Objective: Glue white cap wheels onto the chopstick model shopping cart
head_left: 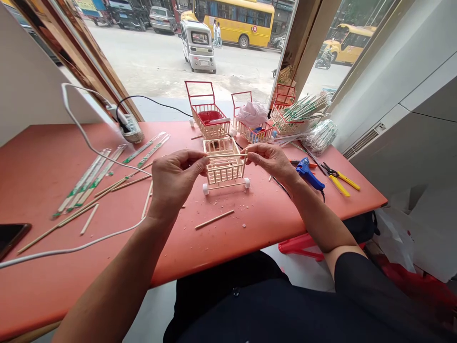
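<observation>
A thin wooden stick [226, 156] is held level between my two hands, over the near end of a small cart [224, 174] built of pale sticks. My left hand [176, 176] pinches its left end between thumb and fingertips. At the other end, the fingers of my right hand [269, 161] are closed by the cart's right corner, where a short upright piece [245, 158] also shows. Whether that piece joins the level stick, I cannot tell. White wheels [246, 183] carry the cart on the table. A loose cut stick [214, 219] lies in front of it.
Finished carts with red handles [210, 121] stand behind. A blue glue gun [310, 174] and yellow-handled pliers [341, 181] lie right. Wrapped chopsticks [96, 178], loose sticks and a white cable [107, 240] cover the left of the red table [185, 252], near a phone [12, 238].
</observation>
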`<state>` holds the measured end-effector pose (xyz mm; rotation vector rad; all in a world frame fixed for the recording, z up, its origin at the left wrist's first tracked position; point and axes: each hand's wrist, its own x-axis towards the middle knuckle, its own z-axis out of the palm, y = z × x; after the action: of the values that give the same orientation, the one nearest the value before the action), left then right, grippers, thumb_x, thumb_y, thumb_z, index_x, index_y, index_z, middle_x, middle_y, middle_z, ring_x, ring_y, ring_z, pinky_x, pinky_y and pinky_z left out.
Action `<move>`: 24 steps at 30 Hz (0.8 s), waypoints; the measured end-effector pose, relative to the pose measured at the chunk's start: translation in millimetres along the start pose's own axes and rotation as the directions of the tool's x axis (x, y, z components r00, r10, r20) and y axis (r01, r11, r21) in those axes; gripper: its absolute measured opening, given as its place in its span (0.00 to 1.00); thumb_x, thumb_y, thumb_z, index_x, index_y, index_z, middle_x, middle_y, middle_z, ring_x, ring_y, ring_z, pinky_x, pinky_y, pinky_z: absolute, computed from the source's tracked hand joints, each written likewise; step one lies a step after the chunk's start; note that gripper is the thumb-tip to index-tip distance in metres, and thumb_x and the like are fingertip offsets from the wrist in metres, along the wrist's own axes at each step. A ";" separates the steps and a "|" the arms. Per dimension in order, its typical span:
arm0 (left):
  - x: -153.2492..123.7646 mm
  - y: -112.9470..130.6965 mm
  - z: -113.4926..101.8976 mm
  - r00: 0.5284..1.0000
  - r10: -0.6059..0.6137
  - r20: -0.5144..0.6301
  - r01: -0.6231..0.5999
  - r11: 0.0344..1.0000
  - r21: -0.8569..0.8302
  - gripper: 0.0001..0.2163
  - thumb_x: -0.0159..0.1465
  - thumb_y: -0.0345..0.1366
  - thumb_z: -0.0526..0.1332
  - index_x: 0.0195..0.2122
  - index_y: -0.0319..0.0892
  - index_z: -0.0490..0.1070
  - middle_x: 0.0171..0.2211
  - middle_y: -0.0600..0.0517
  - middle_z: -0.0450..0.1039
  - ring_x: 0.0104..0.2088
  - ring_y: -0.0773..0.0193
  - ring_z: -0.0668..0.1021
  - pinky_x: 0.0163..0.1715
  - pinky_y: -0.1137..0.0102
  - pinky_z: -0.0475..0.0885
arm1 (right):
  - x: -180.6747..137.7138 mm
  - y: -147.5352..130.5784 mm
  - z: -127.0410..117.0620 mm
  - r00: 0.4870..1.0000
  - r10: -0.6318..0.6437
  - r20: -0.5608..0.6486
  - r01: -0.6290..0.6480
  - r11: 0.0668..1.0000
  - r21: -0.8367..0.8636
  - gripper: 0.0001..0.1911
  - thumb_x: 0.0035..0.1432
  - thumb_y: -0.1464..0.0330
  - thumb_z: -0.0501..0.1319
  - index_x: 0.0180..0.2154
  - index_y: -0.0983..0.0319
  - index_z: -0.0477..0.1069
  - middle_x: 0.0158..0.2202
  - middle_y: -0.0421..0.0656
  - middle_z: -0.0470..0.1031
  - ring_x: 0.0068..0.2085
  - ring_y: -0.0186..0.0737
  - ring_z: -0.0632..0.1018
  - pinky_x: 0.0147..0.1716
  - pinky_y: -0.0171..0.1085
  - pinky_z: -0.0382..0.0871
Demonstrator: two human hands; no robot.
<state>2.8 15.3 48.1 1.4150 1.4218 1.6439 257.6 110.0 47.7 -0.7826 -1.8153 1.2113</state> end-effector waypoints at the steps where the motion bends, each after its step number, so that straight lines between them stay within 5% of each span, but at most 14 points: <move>1: 0.0 -0.4 0.2 1.000 0.001 -0.004 -0.001 1.000 0.002 0.08 0.58 0.40 0.76 0.35 0.43 0.88 0.28 0.52 0.83 0.28 0.64 0.82 0.31 0.69 0.79 | 0.1 0.3 -0.2 1.000 -0.003 0.000 0.003 1.000 0.010 0.31 0.57 0.39 0.80 0.41 0.60 0.87 0.40 0.44 0.86 0.39 0.37 0.82 0.47 0.41 0.82; 15: -1.0 0.1 3.9 1.000 -0.013 -0.008 0.013 1.000 -0.010 0.06 0.60 0.38 0.75 0.35 0.42 0.87 0.27 0.54 0.83 0.27 0.66 0.82 0.31 0.71 0.80 | -3.0 1.9 -0.2 0.998 -0.058 0.003 0.058 0.993 0.107 0.23 0.59 0.48 0.83 0.43 0.59 0.86 0.44 0.44 0.88 0.38 0.35 0.83 0.48 0.41 0.85; 24: -1.1 -1.8 3.4 1.000 0.025 -0.011 -0.025 1.000 -0.001 0.06 0.61 0.38 0.74 0.35 0.43 0.87 0.28 0.54 0.84 0.26 0.67 0.83 0.29 0.72 0.80 | 0.5 7.7 3.8 0.996 -0.067 -0.055 0.070 0.996 0.054 0.29 0.55 0.42 0.83 0.39 0.59 0.83 0.38 0.42 0.89 0.36 0.36 0.84 0.43 0.40 0.86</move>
<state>5.9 16.1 45.7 1.4306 1.4147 1.6696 254.5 111.5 39.9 -0.7088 -1.7435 1.1814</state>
